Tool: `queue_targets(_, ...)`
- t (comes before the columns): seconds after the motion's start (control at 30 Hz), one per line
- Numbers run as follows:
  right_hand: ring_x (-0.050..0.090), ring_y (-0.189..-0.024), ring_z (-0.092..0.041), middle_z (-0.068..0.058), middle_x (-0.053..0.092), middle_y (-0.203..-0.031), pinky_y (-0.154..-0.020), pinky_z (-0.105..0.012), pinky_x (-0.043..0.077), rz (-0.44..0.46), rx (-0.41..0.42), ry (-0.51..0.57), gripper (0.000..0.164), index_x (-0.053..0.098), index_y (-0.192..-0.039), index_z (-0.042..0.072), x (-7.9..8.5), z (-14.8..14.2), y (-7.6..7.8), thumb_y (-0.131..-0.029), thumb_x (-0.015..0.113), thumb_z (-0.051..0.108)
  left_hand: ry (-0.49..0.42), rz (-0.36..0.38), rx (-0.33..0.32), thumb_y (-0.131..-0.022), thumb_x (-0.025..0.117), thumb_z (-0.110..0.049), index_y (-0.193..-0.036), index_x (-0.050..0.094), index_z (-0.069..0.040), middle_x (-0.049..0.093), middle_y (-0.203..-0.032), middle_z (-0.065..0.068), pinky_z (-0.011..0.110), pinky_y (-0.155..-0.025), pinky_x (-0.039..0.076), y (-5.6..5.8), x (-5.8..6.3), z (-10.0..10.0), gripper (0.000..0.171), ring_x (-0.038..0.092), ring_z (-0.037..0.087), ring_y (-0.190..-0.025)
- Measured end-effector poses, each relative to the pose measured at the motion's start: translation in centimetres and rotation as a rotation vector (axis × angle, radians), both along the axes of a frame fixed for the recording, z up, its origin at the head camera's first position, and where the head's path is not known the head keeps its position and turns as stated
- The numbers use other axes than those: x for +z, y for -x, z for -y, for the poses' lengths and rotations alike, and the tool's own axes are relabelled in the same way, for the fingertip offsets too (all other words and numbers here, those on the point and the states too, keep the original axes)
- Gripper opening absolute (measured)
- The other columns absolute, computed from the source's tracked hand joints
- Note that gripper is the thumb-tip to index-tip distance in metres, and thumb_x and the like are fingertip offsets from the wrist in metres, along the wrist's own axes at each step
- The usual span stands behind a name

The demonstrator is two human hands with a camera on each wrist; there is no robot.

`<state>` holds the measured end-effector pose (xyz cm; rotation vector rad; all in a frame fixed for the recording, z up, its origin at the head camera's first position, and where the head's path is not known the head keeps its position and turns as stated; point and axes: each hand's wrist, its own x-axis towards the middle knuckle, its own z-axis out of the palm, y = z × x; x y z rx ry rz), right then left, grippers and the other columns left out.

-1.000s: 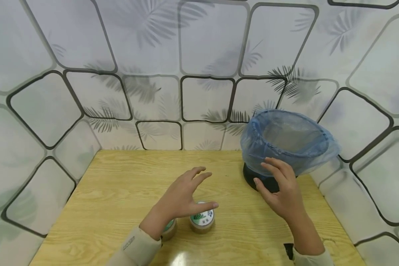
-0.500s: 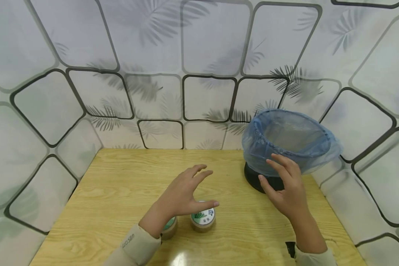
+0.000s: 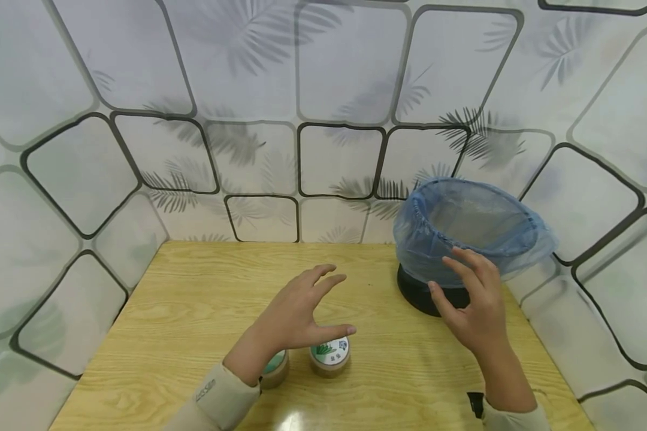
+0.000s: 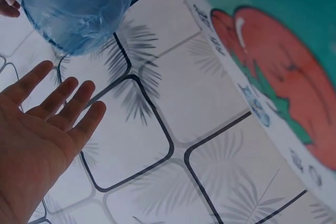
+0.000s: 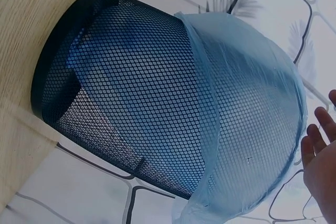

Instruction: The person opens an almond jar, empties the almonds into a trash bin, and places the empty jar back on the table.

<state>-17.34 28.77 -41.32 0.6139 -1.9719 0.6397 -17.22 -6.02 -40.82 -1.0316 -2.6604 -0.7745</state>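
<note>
My left hand (image 3: 296, 317) hovers over the table with fingers spread and thumb apart, holding nothing. Partly under it are two short round containers with brown sides. One has a white and green printed top (image 3: 331, 352); the other (image 3: 275, 368) is half covered by my wrist. A black mesh wastebasket (image 5: 131, 77) stands at the right, its rim wrapped in a blue plastic bag (image 5: 247, 93). My right hand (image 3: 477, 305) is raised in front of that basket, fingers loosely bent and empty. Whether it touches the bag cannot be told from the head view; the right wrist view shows a gap.
The wooden table (image 3: 210, 293) meets patterned walls (image 3: 334, 161) at its back and sides. A printed surface (image 4: 283, 66) with red vegetables on green and white fills the right of the left wrist view, very close to that camera.
My right hand has drifted slightly to the right in front of the basket. The left hand barely moves, and the containers and basket stay put as the head view shifts a little.
</note>
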Motion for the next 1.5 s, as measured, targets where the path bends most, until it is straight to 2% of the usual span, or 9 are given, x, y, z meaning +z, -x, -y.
queue_targets(0.37,0.055,-0.126,-0.055,-0.031,0.066,-0.134,-0.122,-0.039,0.035,-0.023,-0.049,0.015,0.060,0.074,-0.124,-0.006,0.3,-0.6,0.1,-0.103,0.066,0.050,-0.008,-0.012,-0.008,-0.090,0.072,-0.071,-0.160,0.049,-0.023,0.046,-0.165,0.007,0.057,-0.117,0.047,0.1,0.7,-0.1,0.088,0.051,0.031,-0.148)
queue_targets(0.77,0.055,-0.126,-0.055,-0.031,0.066,-0.133,-0.118,-0.056,0.038,-0.025,-0.102,0.016,0.062,0.074,-0.124,-0.006,0.6,-1.4,0.0,-0.102,0.067,0.052,-0.013,-0.018,-0.030,-0.091,0.072,-0.071,-0.162,0.047,-0.025,0.044,-0.166,0.006,0.057,-0.119,0.046,0.4,1.3,-0.7,0.089,0.050,0.031,-0.149)
queue_targets(1.13,0.051,-0.133,-0.058,-0.032,0.061,-0.143,-0.121,-0.063,0.035,-0.017,-0.124,0.026,0.070,0.070,-0.133,-0.006,0.7,-2.7,0.5,-0.102,0.065,0.056,-0.015,-0.090,-0.065,-0.091,0.071,-0.071,-0.161,0.048,-0.023,0.047,-0.164,0.006,0.053,-0.119,0.047,1.1,1.8,-1.8,0.088,0.052,0.028,-0.147)
queue_targets(1.5,0.049,-0.134,-0.059,-0.031,0.060,-0.145,-0.117,-0.070,0.033,0.014,-0.165,0.060,0.074,0.070,-0.133,-0.006,0.9,-4.4,0.7,-0.101,0.064,0.060,-0.020,-0.067,-0.105,-0.092,0.072,-0.068,-0.160,0.049,-0.024,0.046,-0.165,0.006,0.052,-0.122,0.044,1.5,1.9,-2.9,0.085,0.050,0.029,-0.149)
